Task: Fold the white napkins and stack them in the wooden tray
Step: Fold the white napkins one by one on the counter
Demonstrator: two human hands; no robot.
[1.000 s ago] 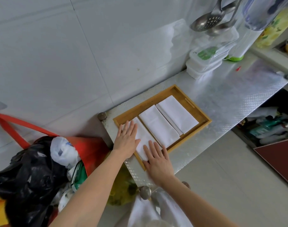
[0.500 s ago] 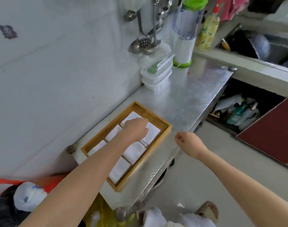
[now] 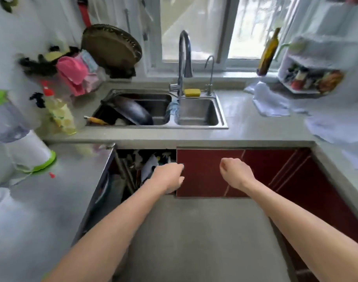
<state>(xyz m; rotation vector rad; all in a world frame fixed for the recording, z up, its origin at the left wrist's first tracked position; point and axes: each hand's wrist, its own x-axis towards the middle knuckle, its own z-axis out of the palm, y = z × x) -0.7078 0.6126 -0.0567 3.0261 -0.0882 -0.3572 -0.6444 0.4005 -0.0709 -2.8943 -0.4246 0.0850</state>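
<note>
Grey countertop [image 3: 255, 127] wraps the far and right sides, right end runs out of frame. Steel side table [image 3: 42, 210] on the left, blurred, cut off at left and bottom edge. Wooden tray and white napkins: not in this view, can't locate them.

Double sink [image 3: 223, 110] set into the counter. Left basin holds a dark pan [image 3: 133, 111], its lower part hidden by the basin wall; right basin looks bare. Tall faucet [image 3: 184, 58] behind, yellow sponge [image 3: 192, 92] on the rim next to it.

Red cabinet door [image 3: 210, 171] under the sink. To its left an open compartment [image 3: 141, 165] full of bottles and clutter, too dark and smeared to identify.

Round brown tray [image 3: 111, 46] leans against the far wall, pink cloth [image 3: 72, 72] just beside it. Dark bottle [image 3: 268, 51] on the window sill. Left edge objects are heavily blurred.

Left hand [image 3: 169, 175] in front of the red door's left edge, fingers curled down, tips hidden; nothing visibly held, contact with the door unclear. Right hand [image 3: 234, 173] in a loose fist in front of the door, holding nothing.
</note>
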